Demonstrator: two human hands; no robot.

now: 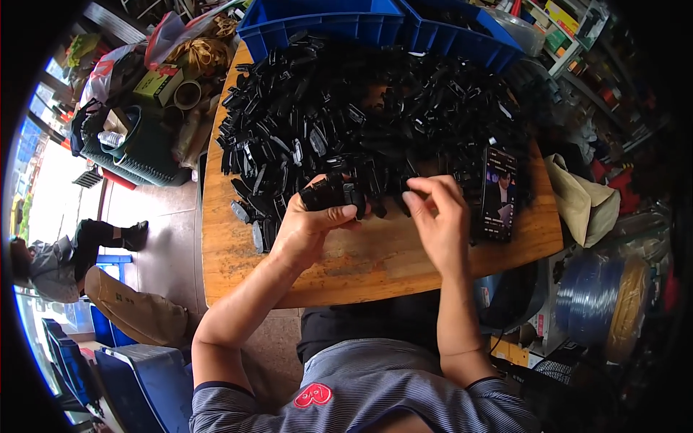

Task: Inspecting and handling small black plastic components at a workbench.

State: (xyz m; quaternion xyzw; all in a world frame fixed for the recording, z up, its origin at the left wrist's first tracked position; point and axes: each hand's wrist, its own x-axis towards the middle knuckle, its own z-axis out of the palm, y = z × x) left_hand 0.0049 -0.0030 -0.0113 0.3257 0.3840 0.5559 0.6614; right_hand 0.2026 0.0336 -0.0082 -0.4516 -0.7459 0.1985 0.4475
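- Head view, left hand: your left hand [307, 225] grasps a small bunch of black pieces [326, 193] above the near edge of the pile. The fingers curl around the bunch from behind; the thumb lies along its near side, with the tip against one piece.
- Head view, right hand: your right hand [442, 216] is raised just to the right of the bunch, apart from it. The forefinger and thumb are bent toward each other. You cannot tell here whether a piece sits between the tips, as dark parts lie directly behind them.
- Location of the work: the held bunch is in front of your body, near the middle of the wooden table [354, 270]. The pile of loose black parts [281, 108] spreads over the far part of the tabletop, up to a left blue bin [325, 30] and a right blue bin [465, 45].
- Side item: a phone [498, 195] with a lit screen is to the right of your right hand, beside the pile.
- Step in hand: this appears to be close handwork on the small parts, the left hand acting as holder and the right as picker.
- Next move: it likely calls for a steady left grasp and a precise right fingertip pinch, without spilling the bunch.
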